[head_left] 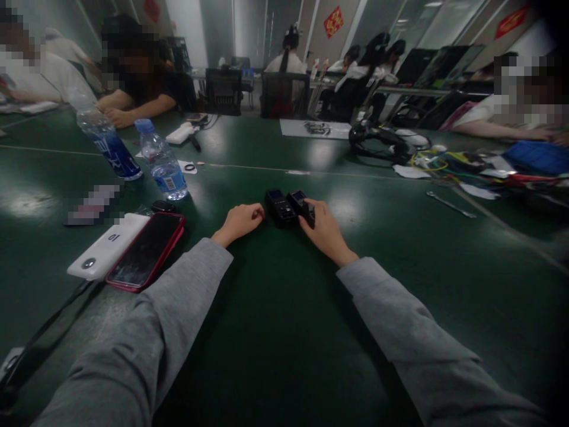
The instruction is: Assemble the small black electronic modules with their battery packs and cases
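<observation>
Right hand [326, 230] is wrapping its fingers round the right black box [303, 206], so that one's clamped. Left hand [240, 220] is sitting curled in a loose fist on the green surface [284, 308], holding nothing. Its knuckles are just beside the left black box [278, 207], can't tell if they're actually touching it. The two boxes are lying side by side between the hands, pretty much pressed together.

Out left of the left hand, a red phone [146, 250] is lying screen up against a white power bank [106, 247]. Past those, two water bottles [162, 161] are standing upright. Well off to the right of the right hand, a wrench [450, 204] is lying flat, with a black headset [381, 142] and a tangle of cables [438, 161] sitting beyond it.
</observation>
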Available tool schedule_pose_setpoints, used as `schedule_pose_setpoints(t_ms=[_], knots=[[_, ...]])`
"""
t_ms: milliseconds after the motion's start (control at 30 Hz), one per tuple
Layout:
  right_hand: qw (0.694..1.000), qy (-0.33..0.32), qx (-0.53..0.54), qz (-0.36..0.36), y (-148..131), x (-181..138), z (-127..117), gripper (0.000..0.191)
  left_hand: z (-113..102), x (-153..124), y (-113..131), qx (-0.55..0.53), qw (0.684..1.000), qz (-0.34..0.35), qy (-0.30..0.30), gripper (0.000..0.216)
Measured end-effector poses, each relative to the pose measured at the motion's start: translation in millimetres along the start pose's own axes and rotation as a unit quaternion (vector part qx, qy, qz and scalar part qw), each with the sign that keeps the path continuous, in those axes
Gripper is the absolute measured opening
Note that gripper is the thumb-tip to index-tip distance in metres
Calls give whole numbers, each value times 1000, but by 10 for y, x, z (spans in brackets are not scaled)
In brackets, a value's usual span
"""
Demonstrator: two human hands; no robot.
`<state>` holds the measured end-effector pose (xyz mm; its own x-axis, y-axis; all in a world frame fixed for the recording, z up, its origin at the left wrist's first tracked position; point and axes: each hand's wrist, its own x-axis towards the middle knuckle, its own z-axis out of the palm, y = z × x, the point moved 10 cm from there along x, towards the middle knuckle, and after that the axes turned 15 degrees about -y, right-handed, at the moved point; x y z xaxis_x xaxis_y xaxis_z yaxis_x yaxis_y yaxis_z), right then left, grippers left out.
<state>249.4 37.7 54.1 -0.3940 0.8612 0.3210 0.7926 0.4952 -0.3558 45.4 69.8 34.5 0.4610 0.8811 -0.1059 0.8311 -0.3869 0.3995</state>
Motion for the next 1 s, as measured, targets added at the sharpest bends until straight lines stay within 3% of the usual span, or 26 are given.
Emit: schedule_pose_setpoints(t_ms=[1000], knots=[[1000, -8, 4, 6, 2, 7, 10, 48, 12, 4, -22, -8, 1000, -2, -1, 19]])
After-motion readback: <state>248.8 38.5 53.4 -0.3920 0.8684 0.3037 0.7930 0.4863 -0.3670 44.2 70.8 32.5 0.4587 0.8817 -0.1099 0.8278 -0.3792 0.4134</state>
